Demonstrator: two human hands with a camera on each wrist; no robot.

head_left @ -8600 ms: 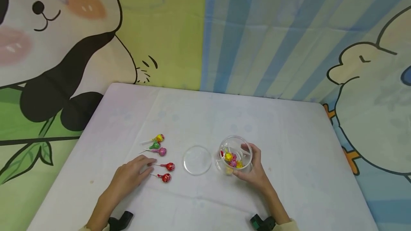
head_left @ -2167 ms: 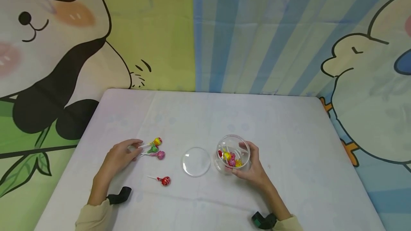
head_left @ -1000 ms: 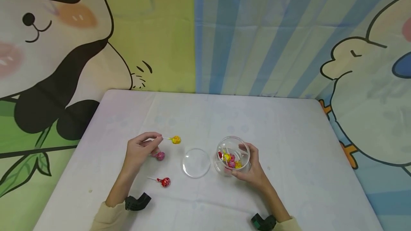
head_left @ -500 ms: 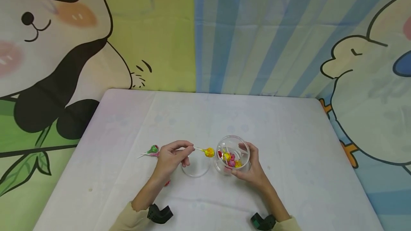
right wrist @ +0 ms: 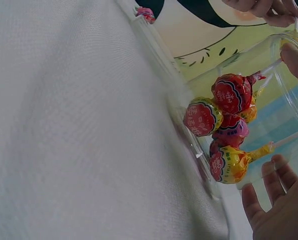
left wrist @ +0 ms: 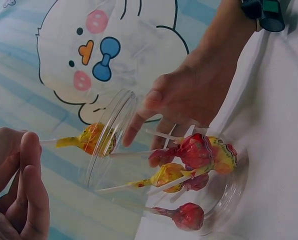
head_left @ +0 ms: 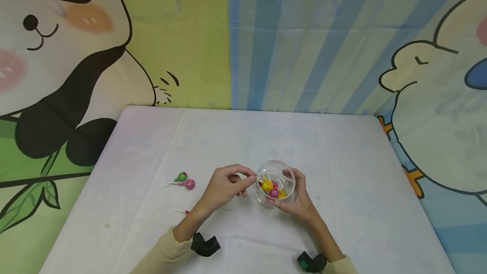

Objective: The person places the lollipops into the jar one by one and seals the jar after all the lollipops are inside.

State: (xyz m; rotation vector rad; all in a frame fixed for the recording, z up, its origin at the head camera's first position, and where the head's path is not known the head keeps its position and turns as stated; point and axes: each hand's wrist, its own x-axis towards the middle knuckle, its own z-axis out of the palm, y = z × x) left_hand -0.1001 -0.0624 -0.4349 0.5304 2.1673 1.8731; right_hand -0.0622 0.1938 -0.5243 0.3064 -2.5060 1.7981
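By its white stick, my left hand (head_left: 228, 186) pinches a yellow lollipop (left wrist: 91, 139) between thumb and forefinger. The candy end is just inside the mouth of a clear round jar (head_left: 286, 173). My right hand (head_left: 301, 200) grips the jar around its side, keeping it tilted with the mouth toward the left hand. Inside lie several wrapped lollipops; a red lollipop (left wrist: 189, 216) and a yellow-and-red lollipop (right wrist: 229, 164) show through the wall. The jar's clear lid, on the table, is mostly hidden behind my left hand.
On the white table (head_left: 323, 147), a green lollipop (head_left: 181, 176) and a pink lollipop (head_left: 190, 184) lie together at the left. Nearer, a red lollipop (head_left: 186, 212) is mostly covered by my left forearm. A printed cartoon cloth (head_left: 304, 45) stands behind the table.
My left hand has picked the yellow lollipop off the table and carried it right to the jar's mouth. Earlier, a second red lollipop left the table. My right hand holds the jar in place.
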